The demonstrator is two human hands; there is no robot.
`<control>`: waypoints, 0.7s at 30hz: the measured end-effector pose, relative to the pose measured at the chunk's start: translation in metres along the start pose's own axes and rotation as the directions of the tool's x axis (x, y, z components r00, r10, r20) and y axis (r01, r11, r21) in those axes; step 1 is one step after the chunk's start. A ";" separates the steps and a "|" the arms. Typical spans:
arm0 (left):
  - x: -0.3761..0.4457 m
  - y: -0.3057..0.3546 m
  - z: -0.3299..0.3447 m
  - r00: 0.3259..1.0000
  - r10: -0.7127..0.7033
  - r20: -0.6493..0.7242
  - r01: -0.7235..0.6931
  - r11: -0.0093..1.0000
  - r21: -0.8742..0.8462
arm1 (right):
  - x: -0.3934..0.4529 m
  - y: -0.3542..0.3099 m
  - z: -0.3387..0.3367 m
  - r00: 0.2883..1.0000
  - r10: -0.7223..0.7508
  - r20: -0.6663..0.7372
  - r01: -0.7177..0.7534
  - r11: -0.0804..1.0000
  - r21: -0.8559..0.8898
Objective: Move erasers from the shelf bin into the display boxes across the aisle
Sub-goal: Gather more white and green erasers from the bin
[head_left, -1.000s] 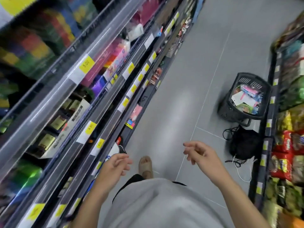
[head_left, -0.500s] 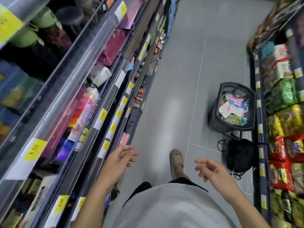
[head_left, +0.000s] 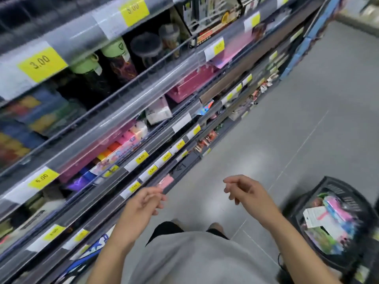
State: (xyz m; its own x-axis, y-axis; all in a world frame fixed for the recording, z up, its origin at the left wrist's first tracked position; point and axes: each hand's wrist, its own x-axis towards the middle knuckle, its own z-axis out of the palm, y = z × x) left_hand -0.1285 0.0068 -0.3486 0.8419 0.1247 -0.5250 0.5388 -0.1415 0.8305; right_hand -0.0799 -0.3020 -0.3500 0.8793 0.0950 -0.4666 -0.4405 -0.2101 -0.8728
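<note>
A store aisle with a grey tiled floor (head_left: 297, 124) runs between shelves; on the left, sloping shelving (head_left: 114, 111) carries yellow price tags (head_left: 42, 62) reading 3.00 and 5.00 along clear rail strips. The shelves hold green-lidded bottles (head_left: 114, 52), a dark-lidded jar (head_left: 146, 48), a pink box (head_left: 190, 84) and a row of coloured packs (head_left: 114, 148), all somewhat blurred. At lower right, a black shopping basket (head_left: 332, 189) stands on the floor, filled with colourful packaged items (head_left: 328, 220).
</note>
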 end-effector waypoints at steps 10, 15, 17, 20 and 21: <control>-0.033 0.144 -0.070 0.862 0.437 -0.258 -0.443 0.896 0.036 | 0.060 -0.157 0.049 0.853 -0.421 0.308 0.440 0.898 0.010; -0.059 0.203 -0.116 0.613 0.694 -0.377 -0.680 0.707 0.197 | 0.063 -0.239 0.084 0.683 -0.625 0.377 0.678 0.735 -0.010; -0.067 0.221 -0.131 0.495 0.760 -0.421 -0.708 0.634 0.312 | 0.061 -0.273 0.098 0.613 -0.688 0.389 0.753 0.658 -0.023; -0.072 0.245 -0.149 0.349 0.837 -0.420 -0.658 0.539 0.526 | 0.057 -0.323 0.116 0.496 -0.765 0.410 0.845 0.533 -0.028; -0.072 0.253 -0.152 0.322 0.856 -0.403 -0.617 0.513 0.597 | 0.056 -0.340 0.120 0.452 -0.792 0.411 0.875 0.484 -0.030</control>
State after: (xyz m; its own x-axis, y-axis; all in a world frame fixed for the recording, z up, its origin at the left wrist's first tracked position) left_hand -0.0569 0.1115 -0.0727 0.7211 0.3152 0.6170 -0.2250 -0.7357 0.6388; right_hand 0.0975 -0.1086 -0.0967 0.6721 0.6088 0.4215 0.5615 -0.0479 -0.8261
